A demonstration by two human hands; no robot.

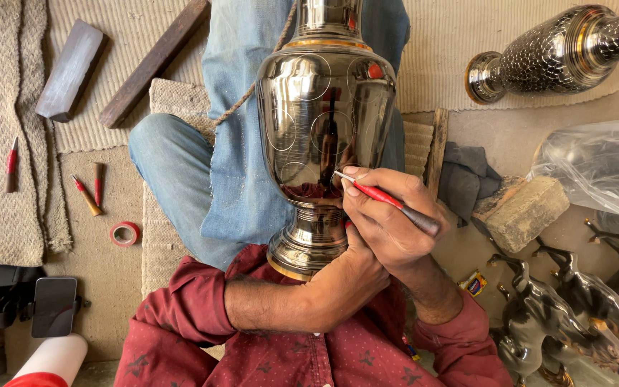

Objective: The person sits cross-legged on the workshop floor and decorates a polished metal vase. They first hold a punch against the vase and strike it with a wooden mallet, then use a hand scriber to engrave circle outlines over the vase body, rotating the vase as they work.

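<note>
one vase (324, 122) lies across your lap, its foot toward your chest. your right hand (388, 222) pinches a red tool (388, 201), tip on the vase. your left hand (352, 269) braces beneath, grip hidden. horse figurines (574, 308) stand right.

Open mat to the left of the vase (324, 122), only scattered red-tipped tools (89, 188) and a tape roll (125, 233) dotting it. Right side's tight: brick (528, 210), grey cloth (467, 175) and metal horse figures (574, 315) crowd in.
</note>
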